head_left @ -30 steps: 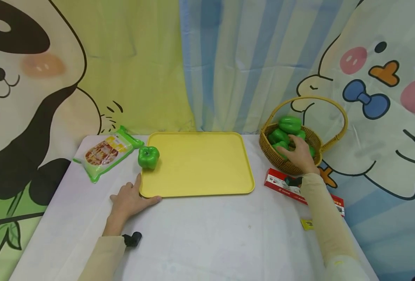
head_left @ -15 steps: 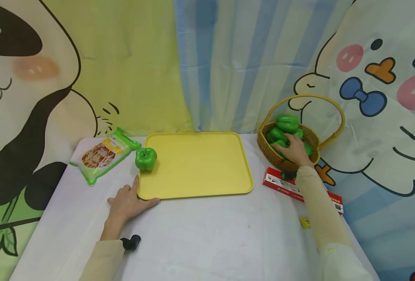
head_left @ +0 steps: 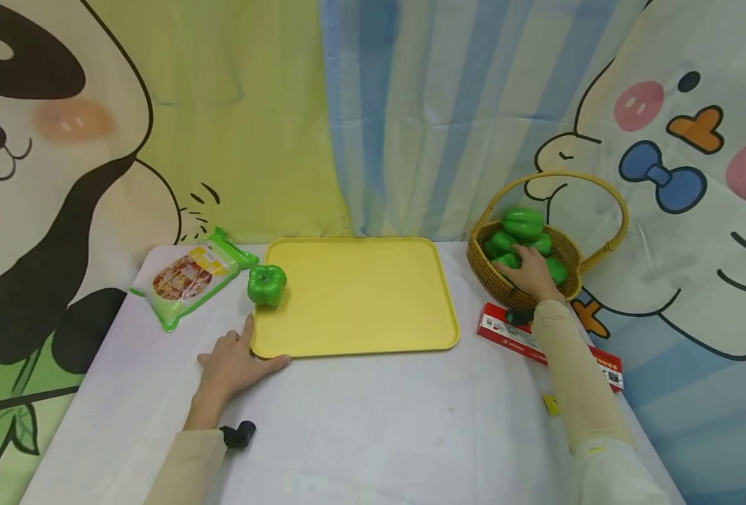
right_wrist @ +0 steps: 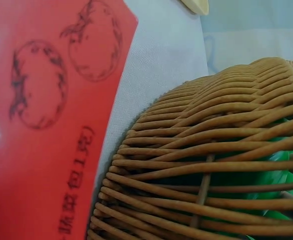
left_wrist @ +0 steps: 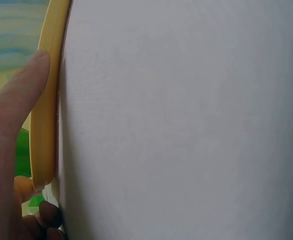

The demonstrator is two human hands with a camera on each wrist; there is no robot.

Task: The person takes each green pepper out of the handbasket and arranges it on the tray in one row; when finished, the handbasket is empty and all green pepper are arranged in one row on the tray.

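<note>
Left hand [head_left: 233,362] is resting, thumb and forefinger spread wide, against yellow tray [head_left: 360,298]'s near-left corner. Lone pepper [head_left: 267,285] is sitting at its left edge, likely light, firm, slick; best taken round the sides. Right hand [head_left: 535,275] is dipping among green peppers [head_left: 523,224] inside wicker basket [head_left: 488,279]; fingertips hidden, can't tell grip.

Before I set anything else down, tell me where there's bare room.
Free: most of the yellow tray, right of the green pepper at its left edge; and the white tabletop in front of the tray, between the left sleeve and the yellow packet. Crowded: the right side, with the red box, the wicker basket, its peppers and the right grip inside.
</note>
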